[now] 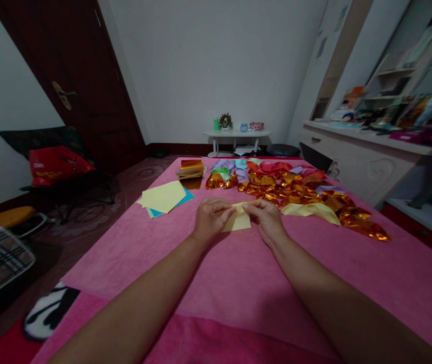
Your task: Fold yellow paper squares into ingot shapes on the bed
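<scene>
So right now I've got a small pale yellow papery sheet point(239, 221) pinched near its top edge in both my left hand point(212, 215) and my right hand point(266, 215), right over the fuzzy pink cloth point(208, 283). Off to my left there's a loose pile of flat pale yellow and bright blue sheets point(164, 196), with a stack of shiny gold-orange pieces point(190, 169) just behind it. Over on my right, a crinkled pale yellow strip point(310, 211) lies beside a messy heap of crumpled copper-orange foil point(284, 187).
</scene>
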The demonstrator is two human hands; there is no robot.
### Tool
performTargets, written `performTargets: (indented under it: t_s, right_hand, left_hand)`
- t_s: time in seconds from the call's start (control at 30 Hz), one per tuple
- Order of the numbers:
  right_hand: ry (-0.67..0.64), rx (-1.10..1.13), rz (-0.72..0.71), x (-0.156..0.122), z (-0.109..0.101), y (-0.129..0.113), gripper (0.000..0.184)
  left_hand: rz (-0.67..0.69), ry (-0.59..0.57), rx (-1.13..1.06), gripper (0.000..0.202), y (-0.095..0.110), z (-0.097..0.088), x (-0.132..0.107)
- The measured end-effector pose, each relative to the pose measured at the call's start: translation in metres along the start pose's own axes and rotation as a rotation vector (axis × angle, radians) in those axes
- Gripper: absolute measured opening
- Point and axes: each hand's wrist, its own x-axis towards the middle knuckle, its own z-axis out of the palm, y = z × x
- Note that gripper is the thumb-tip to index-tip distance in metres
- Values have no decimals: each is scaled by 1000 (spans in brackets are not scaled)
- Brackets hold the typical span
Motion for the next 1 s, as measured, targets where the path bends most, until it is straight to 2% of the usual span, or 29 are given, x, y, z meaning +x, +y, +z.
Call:
performTargets:
  t_s: [0.4,0.63,0.83,1.0]
  right_hand:
    - [-66,13,28,-2,3,-6,22]
    - [-4,30,11,0,1,-3,21]
    - [151,26,-56,12,-9,-1,20]
    - [207,-3,-81,16,-12,1,20]
  left_hand:
    - [38,38,-28,10,0,-2,1]
    - [11,35,-41,8,-1,-1,1]
    - [-155,63,-130,12,-4,1,1]
    - [-261,88,-208,14,-1,-1,4]
